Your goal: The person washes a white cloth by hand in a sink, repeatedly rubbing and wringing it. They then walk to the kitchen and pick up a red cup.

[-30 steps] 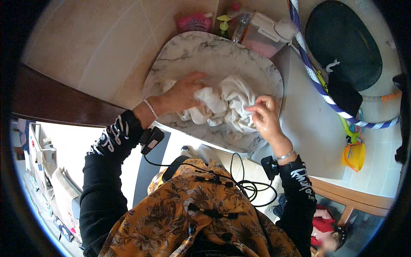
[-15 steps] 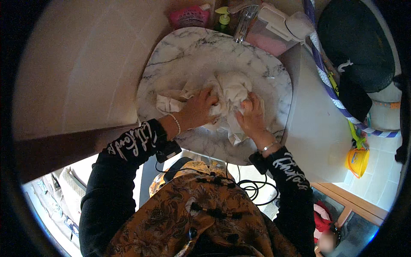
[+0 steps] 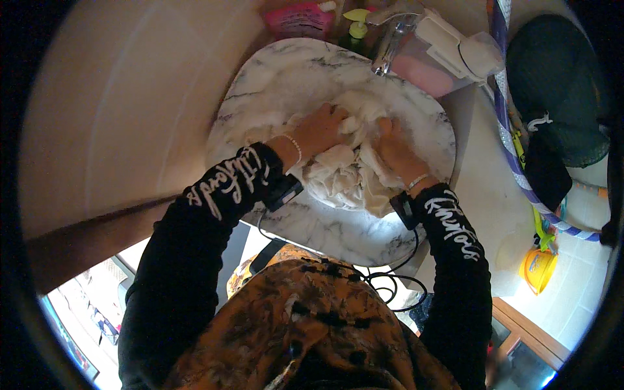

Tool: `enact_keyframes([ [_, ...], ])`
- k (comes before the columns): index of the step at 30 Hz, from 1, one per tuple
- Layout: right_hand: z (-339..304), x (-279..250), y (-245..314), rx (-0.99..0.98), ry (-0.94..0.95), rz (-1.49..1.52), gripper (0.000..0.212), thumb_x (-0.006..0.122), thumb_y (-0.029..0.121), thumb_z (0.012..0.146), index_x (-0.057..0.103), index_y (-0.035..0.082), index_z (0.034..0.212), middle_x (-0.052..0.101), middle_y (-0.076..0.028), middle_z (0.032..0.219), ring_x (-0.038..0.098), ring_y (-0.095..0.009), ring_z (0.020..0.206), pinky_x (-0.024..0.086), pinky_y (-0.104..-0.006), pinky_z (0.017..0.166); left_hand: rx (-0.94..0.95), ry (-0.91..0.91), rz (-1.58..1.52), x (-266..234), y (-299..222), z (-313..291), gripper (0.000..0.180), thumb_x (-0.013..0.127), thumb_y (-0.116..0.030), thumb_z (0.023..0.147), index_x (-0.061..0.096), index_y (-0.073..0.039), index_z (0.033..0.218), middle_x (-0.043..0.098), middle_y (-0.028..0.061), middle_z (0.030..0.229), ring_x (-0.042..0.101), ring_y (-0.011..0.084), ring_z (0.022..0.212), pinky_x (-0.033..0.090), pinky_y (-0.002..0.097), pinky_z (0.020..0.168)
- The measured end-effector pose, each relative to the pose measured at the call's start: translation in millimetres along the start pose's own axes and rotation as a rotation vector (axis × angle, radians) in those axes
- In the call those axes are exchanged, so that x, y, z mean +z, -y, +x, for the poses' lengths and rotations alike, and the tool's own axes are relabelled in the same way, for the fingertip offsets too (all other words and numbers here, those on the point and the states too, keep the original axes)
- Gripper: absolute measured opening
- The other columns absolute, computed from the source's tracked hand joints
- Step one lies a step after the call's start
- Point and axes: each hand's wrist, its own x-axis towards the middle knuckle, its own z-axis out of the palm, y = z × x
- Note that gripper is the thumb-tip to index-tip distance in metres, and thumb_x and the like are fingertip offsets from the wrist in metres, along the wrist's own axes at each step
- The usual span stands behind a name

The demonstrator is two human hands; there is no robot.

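Right under both hands there's a bunched-up white cloth (image 3: 339, 179), lying on a marbled surface (image 3: 286, 68). The left hand (image 3: 320, 132) has its fingers curled onto a fold; the right hand (image 3: 398, 151) is touching the cloth too, but honestly can't tell if its fingers are closed. Most of the bundle sits between them and nearer the body. Beyond the grip: silver tap (image 3: 389, 51), pink pouch (image 3: 300, 23).

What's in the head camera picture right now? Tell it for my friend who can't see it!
The left hand and right hand are on bunched white cloth in a marbled basin. Along its far edge are a pink pouch, a pump bottle and a see-through container; a yellow bucket is at the right.
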Motion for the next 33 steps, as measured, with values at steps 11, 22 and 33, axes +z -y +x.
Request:
enact_keyframes([
  [11, -4, -33, 8, 0.276, -0.368, 0.688, 0.071, 0.073, 0.002, 0.069, 0.037, 0.001, 0.13, 0.045, -0.019, 0.12, 0.045, -0.033, 0.115, 0.037, -0.0381, 0.1, -0.091, -0.214, -0.469, -39, 2, 7, 0.059, 0.065, -0.038, 0.083, 0.048, -0.002, 0.126, 0.057, 0.0149, 0.12, 0.055, 0.0257, 0.108, 0.045, 0.0354, 0.09],
  [22, -116, -98, 120, -0.017, -0.348, 0.265, 0.078, 0.069, -0.005, 0.063, 0.042, 0.011, 0.134, 0.045, -0.015, 0.122, 0.047, -0.036, 0.109, 0.04, -0.0439, 0.098, 0.022, 0.089, -0.781, -125, -59, -84, 0.071, 0.068, -0.032, 0.083, 0.033, -0.004, 0.138, 0.056, 0.0125, 0.12, 0.054, 0.019, 0.108, 0.043, 0.031, 0.093],
  [33, -138, 4, 112, 0.185, -0.176, 0.122, 0.056, 0.078, 0.029, 0.069, 0.054, 0.022, 0.119, 0.027, -0.018, 0.137, 0.03, -0.043, 0.126, 0.035, -0.0578, 0.095, 0.069, 0.348, -0.041, -19, -40, -133, 0.09, 0.067, -0.031, 0.079, 0.016, 0.003, 0.144, 0.054, 0.0291, 0.115, 0.056, 0.0409, 0.104, 0.046, 0.0437, 0.09],
])
